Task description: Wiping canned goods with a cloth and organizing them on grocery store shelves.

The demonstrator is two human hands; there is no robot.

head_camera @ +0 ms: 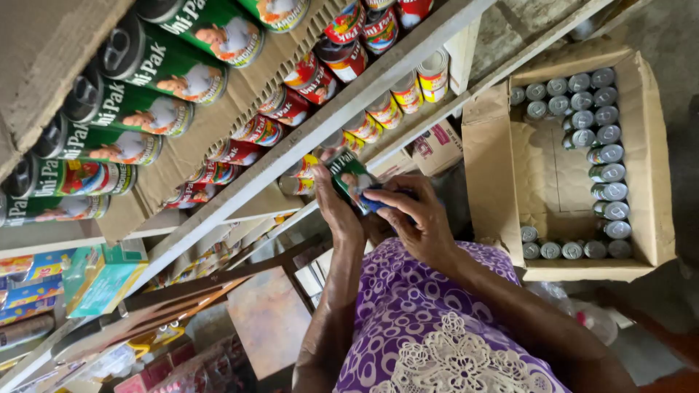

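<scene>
I hold a small can with a green label (350,177) in front of a wooden shelf edge (306,138). My left hand (336,207) grips it from below and behind, thumb side against the can. The fingers of my right hand (415,218) curl over the can's lower right end. The can is tilted, with its picture side facing me. Both forearms rise from my purple patterned top with white lace (437,327). Right behind the can, yellow and red cans (378,113) line the shelf.
Green-labelled cans (145,87) lie in rows on the upper shelf at left, and red-labelled cans (291,94) fill the shelf beside them. An open cardboard box (495,175) at right holds several silver-topped cans along its sides. Coloured packets (102,276) sit on a lower shelf at left.
</scene>
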